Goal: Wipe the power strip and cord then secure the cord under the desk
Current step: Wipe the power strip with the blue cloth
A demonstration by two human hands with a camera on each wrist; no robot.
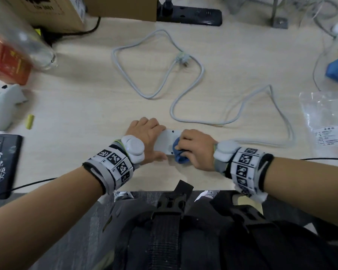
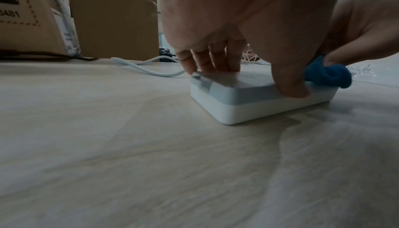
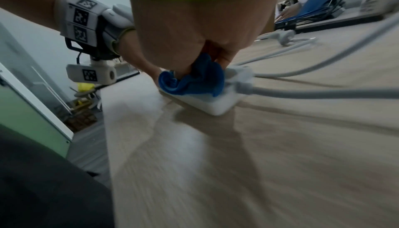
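Power strip [image 1: 165,142], white, lies flat on the light wood desk [image 1: 86,106] near its front edge, held between both hands. Left hand [image 1: 144,137] covers the strip's left end: the left wrist view shows its fingers [image 2: 215,61] curled over the far edge and the thumb [image 2: 289,81] pressed on the near top edge, so the strip is clamped across its width. Right hand [image 1: 195,147] sits over the strip's right half, its fingers closed round a bunched blue cloth [image 1: 179,152] that is pressed onto the strip's top face. In the right wrist view the cloth [image 3: 192,81] bulges out beneath the palm and touches the strip [image 3: 218,102]. Cord [image 1: 183,80], pale grey, leaves the strip's right end beyond the right hand and runs in loose loops across the middle of the desk, ending at a plug [image 1: 181,58] lying well apart from both hands. A black phone [image 1: 3,162] lies at the desk's left front corner; a cardboard box [image 1: 47,12] stands at the back left.
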